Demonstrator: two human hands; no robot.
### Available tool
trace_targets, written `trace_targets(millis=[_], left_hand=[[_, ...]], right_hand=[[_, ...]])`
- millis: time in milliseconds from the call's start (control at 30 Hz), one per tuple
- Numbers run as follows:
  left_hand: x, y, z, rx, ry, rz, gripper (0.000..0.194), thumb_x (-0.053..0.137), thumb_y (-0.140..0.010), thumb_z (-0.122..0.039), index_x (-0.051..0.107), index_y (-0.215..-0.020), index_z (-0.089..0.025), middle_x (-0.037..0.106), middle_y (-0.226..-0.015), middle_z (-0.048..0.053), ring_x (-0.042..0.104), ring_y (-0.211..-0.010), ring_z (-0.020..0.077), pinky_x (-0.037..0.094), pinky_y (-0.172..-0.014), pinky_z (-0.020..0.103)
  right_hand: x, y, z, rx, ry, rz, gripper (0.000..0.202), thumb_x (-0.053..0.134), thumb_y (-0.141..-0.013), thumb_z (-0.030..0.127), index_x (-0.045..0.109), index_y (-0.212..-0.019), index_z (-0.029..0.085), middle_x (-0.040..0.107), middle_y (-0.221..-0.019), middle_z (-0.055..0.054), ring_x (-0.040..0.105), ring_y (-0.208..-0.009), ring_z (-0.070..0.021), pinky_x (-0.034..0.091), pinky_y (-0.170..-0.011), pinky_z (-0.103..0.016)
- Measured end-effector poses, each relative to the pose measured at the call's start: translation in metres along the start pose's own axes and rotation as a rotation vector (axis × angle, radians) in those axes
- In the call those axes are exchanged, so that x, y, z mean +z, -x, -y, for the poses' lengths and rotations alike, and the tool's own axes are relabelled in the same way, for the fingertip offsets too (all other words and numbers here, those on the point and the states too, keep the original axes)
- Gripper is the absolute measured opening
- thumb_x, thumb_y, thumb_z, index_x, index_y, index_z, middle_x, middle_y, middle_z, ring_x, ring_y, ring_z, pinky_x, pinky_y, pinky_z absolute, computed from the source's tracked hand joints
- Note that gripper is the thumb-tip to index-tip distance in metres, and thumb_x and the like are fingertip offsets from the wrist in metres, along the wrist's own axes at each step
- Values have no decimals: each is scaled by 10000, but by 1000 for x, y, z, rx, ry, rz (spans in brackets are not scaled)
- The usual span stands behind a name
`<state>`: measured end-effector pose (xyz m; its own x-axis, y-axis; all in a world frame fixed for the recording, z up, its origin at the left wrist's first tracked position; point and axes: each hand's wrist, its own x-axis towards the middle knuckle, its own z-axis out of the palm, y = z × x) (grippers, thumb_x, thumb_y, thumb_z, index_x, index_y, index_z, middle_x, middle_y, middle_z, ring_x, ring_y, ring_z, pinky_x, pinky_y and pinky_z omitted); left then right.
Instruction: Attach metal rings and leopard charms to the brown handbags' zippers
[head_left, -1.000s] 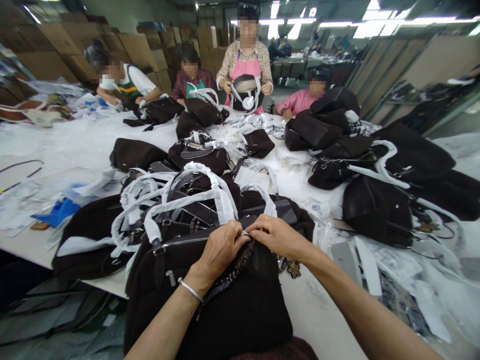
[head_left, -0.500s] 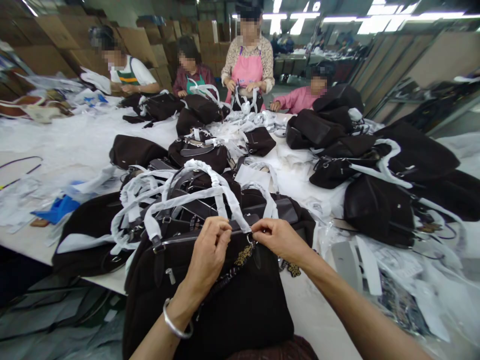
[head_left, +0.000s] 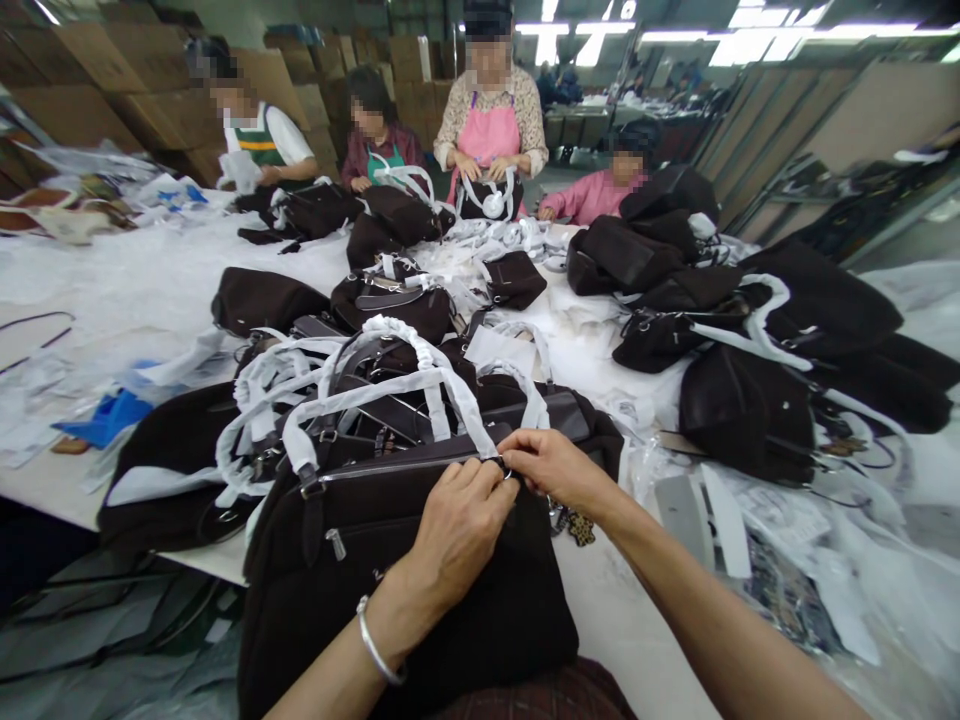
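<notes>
A dark bag [head_left: 525, 590] stands upright at the near edge of the table [head_left: 626, 620], its handle [head_left: 360, 402] wrapped in white. The left hand [head_left: 466, 520] and right hand [head_left: 559, 468] meet at the handle's right end — fingertips close together beside a metal ring [head_left: 508, 469]. A silver bracelet [head_left: 373, 645] circles the left wrist. Left of that bag lies a blue piece [head_left: 114, 416]; right of it, a spotted charm [head_left: 581, 529] and more dark bags [head_left: 750, 412]. Beyond it — across the table — a person in a pink apron [head_left: 487, 135] handles another bag [head_left: 471, 205].
</notes>
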<state>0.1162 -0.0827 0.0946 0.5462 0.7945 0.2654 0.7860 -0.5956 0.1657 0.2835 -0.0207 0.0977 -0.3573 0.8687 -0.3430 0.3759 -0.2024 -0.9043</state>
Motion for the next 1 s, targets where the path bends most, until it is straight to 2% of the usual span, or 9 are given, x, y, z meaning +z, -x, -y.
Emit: trace_targets(millis=[133, 233, 300, 467, 633, 867, 1000], left_hand=[[3, -5, -1, 11, -46, -16, 65, 541, -936, -176, 604, -950, -186, 598, -904, 42, 533, -839, 212, 409, -714, 359], [4, -6, 0, 52, -30, 6, 89, 525, -941, -155, 591, -890, -185, 596, -903, 40, 537, -844, 208, 422, -724, 354], [5, -6, 2, 54, 18, 23, 102, 504, -953, -161, 588, -901, -190, 598, -915, 39, 538, -849, 204, 433, -746, 350], [5, -9, 4, -54, 131, 32, 81, 524, -955, -211, 580, -1014, -210, 609, -976, 34, 548, -877, 195, 446, -788, 342], [5, -18, -1, -87, -9, 10, 68, 525, -948, -210, 590, -969, -214, 608, -920, 26, 549, -833, 208, 413, -722, 363], [6, -26, 1, 71, -115, -14, 78, 537, -938, -177, 589, -880, -182, 621, -879, 37, 549, -804, 209, 380, -686, 364], [11, -31, 12, 250, -72, 21, 120, 488, -959, -157, 607, -951, -169, 641, -963, 53, 563, -842, 202, 393, -720, 351]], right_hand=[[-1, 0, 1, 63, -29, 39, 144, 548, -802, 218, 671, -849, 160, 483, -501, 69, 424, -416, -69, 346, -388, -172], [-4, 0, 3, 96, -96, 78, 166, 517, -798, 183, 666, -862, 154, 487, -485, 67, 429, -400, -67, 357, -390, -169], [-6, 0, 3, 120, -166, 109, 186, 502, -781, 162, 664, -872, 151, 505, -478, 63, 436, -392, -68, 364, -395, -171], [-7, -2, -3, 116, -265, 124, 212, 512, -725, 157, 659, -878, 147, 544, -488, 54, 474, -397, -77, 411, -422, -187], [-5, -1, -5, 92, -327, 117, 233, 502, -676, 158, 670, -835, 138, 564, -517, 33, 496, -438, -87, 431, -442, -192], [-9, 3, -15, 137, -603, 165, 329, 521, -593, 87, 688, -875, 112, 590, -554, 17, 482, -446, -79, 413, -456, -194], [-9, 2, -24, 157, -756, 164, 308, 569, -555, 69, 693, -836, 102, 587, -602, 20, 456, -451, -55, 390, -432, -178]])
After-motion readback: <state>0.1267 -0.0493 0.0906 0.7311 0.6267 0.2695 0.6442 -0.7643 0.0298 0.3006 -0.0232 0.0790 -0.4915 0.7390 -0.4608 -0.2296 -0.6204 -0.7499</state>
